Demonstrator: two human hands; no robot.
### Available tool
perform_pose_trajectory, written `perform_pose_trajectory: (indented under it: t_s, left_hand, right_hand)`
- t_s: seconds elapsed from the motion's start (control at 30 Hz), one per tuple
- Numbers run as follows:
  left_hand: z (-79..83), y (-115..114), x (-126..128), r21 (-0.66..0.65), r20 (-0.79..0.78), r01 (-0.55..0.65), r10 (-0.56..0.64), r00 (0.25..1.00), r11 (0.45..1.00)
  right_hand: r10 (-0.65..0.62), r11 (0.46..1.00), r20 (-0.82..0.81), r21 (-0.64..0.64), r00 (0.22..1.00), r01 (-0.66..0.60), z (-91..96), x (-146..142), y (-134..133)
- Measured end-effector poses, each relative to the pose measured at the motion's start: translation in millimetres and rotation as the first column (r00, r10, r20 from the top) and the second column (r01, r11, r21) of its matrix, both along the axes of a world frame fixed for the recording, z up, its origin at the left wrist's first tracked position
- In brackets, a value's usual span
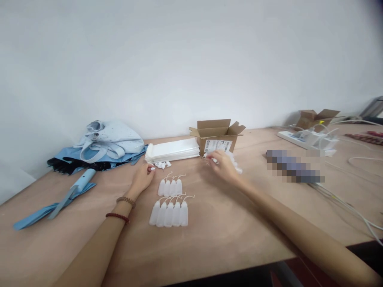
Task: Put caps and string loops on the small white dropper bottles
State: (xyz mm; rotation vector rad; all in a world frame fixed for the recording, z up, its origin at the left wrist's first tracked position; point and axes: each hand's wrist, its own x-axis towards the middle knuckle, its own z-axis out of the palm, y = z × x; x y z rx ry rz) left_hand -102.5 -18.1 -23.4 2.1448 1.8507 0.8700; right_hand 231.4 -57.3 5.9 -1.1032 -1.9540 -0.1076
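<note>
And here's the left hand (143, 177), fingertips pinched on a small white piece (153, 169), right beside the scatter of white bits (163, 164). Over by the cardboard box (218, 144), the right hand (223, 165) bends its fingers among loose pale bottles (237, 167) (whether they grip one, I can't tell). Between the arms stand the tubed ones, a back row (170, 187) of four and a front row (169, 214) of five. The danger? A low sweep of either forearm could topple those close-packed rows, and a slack pinch could drop that tiny piece.
</note>
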Motion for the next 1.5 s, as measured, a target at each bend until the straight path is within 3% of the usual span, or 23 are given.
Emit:
perform_pose_trajectory:
  t_s: [0.1,0.27,0.4,0.6,0.83,1.0,1.07,1.17,1.37,1.5]
  left_hand:
    - [2.1,-3.2,0.3,0.009,0.012,-0.028,0.028,1.000,1.000]
    - [10.6,-12.6,7.9,0.136,0.080,-0.084,0.073,0.994,0.987]
    - [20.7,-26.6,28.1,0.233,0.236,-0.075,0.019,0.971,0.970]
    - [29.3,-52.1,61.3,0.167,0.403,0.014,-0.081,0.912,0.986]
    - [27.1,-64.4,77.3,0.120,0.554,0.139,-0.182,0.812,0.983]
    - [30.3,-68.5,81.6,0.031,0.596,0.155,-0.143,0.790,0.987]
    - [34.1,-71.5,83.4,-0.001,0.674,0.204,-0.150,0.723,0.979]
    - [39.5,-77.2,88.5,-0.024,0.827,0.325,-0.164,0.538,0.946]
    - [42.5,-89.6,104.5,-0.044,0.976,0.550,-0.080,0.201,0.834]
    - [41.2,-92.5,107.3,-0.019,0.992,0.592,-0.059,0.111,0.805]
  right_hand:
    - [0.170,0.977,0.062,-0.138,0.984,-0.160,4.8,-30.3,-31.7]
    - [0.370,0.901,0.175,-0.306,0.912,-0.307,8.6,-62.8,-73.6]
    - [0.500,0.831,0.232,-0.401,0.834,-0.386,5.8,-67.7,-92.6]
    - [0.566,0.778,0.257,-0.481,0.783,-0.404,3.1,-67.4,-101.2]
    - [0.442,0.848,0.400,-0.480,0.803,-0.227,3.9,-67.7,-103.6]
    - [0.280,0.935,0.490,-0.333,0.826,-0.119,8.1,-66.4,-103.1]
    - [0.167,0.968,0.489,-0.247,0.856,-0.047,9.1,-64.3,-99.5]
    - [0.076,0.984,0.412,-0.178,0.908,-0.001,7.7,-60.5,-91.3]
    - [0.265,0.941,0.118,-0.248,0.957,-0.230,-1.1,-61.0,-82.0]
    - [0.335,0.900,-0.048,-0.279,0.941,-0.335,2.3,-64.4,-82.3]
